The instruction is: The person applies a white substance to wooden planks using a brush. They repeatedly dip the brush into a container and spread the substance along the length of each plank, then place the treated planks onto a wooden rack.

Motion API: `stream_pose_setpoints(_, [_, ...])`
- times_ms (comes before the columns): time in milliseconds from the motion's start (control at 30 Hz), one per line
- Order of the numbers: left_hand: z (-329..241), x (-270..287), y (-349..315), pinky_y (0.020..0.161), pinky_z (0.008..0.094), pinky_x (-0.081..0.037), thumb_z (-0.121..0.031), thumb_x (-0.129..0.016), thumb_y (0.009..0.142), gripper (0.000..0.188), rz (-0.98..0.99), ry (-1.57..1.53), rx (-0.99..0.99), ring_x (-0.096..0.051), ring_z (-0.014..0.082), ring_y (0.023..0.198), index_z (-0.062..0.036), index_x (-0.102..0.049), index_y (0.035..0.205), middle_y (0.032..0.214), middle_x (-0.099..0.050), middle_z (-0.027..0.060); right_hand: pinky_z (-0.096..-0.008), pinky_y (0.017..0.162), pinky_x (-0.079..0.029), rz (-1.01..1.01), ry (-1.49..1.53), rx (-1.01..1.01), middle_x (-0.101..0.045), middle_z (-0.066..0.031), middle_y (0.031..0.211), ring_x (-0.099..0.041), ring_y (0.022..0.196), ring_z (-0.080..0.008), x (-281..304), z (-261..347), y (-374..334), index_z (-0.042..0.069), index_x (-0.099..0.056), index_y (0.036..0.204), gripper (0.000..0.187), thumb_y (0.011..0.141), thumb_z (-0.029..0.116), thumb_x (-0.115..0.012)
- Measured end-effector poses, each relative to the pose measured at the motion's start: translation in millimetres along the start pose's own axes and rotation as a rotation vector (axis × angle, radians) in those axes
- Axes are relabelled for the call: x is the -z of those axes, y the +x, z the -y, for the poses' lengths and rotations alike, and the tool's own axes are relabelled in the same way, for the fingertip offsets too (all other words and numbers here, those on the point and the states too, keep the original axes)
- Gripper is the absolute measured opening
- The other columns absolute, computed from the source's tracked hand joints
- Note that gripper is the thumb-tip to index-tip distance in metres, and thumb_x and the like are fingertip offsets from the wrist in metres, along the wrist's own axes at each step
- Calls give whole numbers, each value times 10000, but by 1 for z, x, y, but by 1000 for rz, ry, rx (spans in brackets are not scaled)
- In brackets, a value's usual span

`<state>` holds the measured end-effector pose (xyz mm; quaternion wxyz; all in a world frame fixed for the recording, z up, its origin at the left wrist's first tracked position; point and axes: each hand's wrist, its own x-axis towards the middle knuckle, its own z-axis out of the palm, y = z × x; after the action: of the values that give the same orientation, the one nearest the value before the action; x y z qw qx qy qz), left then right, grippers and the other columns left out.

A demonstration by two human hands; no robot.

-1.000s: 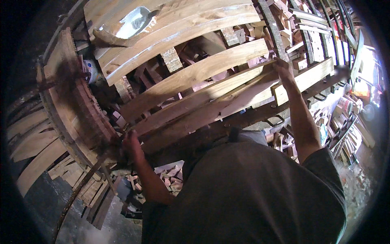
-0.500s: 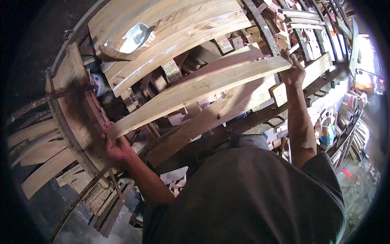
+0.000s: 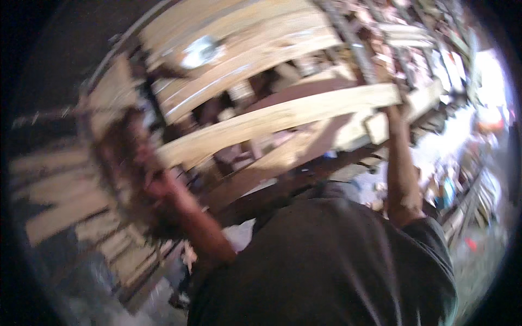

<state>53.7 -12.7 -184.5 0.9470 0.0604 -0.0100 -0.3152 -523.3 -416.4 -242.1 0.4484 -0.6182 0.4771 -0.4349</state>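
A long, pale wooden plank (image 3: 283,118) slants across the middle, held up between my two hands. My left hand (image 3: 159,182) is at its lower left end; motion smears the fingers, but they appear closed around that end. At the upper right end, my right hand (image 3: 399,106) grips the plank, its fingers mostly hidden behind the wood. Beneath it lie more boards, among them a broad board (image 3: 304,149) partly in shadow. Beyond it, wide boards (image 3: 261,41) lie side by side with whitish streaks along their edges. A whitish object (image 3: 202,51), too blurred to name, sits on them.
Dark bars (image 3: 348,41) run across the far right, with wood offcuts between them. Several stacked planks (image 3: 68,209) lie at the left. A dark rail (image 3: 261,198) passes just in front of my body. Scraps and clutter (image 3: 448,193) cover the right side.
The view has shifted and blurred. Both hands still have the plank; its right end has moved slightly right and down in the picture, and its left end slightly right and up.
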Motion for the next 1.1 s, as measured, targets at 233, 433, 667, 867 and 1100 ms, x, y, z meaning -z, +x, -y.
stream_pose_setpoints(233, [-9,-9,3,1135,496,-241,-135,-451,851,251,-15,-42,-201,-410,298,1250,-9,-569,1033,1231,-529,128,-505,1148,-297,-43,1403,-387,-535,-189,1370,-437,1331,-336,30,-12,12,-57,-507,1331,395,956,49,-442])
stream_pose_setpoints(433, [14,-24,-18,1179,520,-204,60,-540,693,530,172,267,-257,-346,348,1378,-31,-500,1212,1396,-457,132,-494,1141,-312,-154,1446,-433,-552,-237,1326,-451,1316,-351,46,-18,19,-123,-457,1332,410,955,34,-420])
stream_pose_setpoints(667, [23,-13,-17,1125,521,-284,83,-537,740,716,-167,848,-136,-409,320,1347,-74,-399,1424,1492,-388,109,-333,897,-496,89,482,-455,-652,-150,1158,-625,995,-196,80,-119,51,-63,-576,1214,314,917,20,-517])
stream_pose_setpoints(867, [19,26,-18,1003,456,-422,-239,-705,891,660,-643,1332,28,-509,301,1198,-8,-388,1422,1336,-513,144,-291,719,-477,212,68,-454,-643,-62,857,-585,760,-166,28,-80,57,12,-681,1022,235,850,162,-622])
stream_pose_setpoints(1100, [-14,99,-9,753,377,-546,-324,-749,846,645,-818,1615,24,-599,246,1036,-110,-480,1392,1259,-583,117,-351,663,-491,106,-32,-778,-658,-59,933,-604,810,-173,-54,-2,78,93,-660,1025,295,831,315,-674])
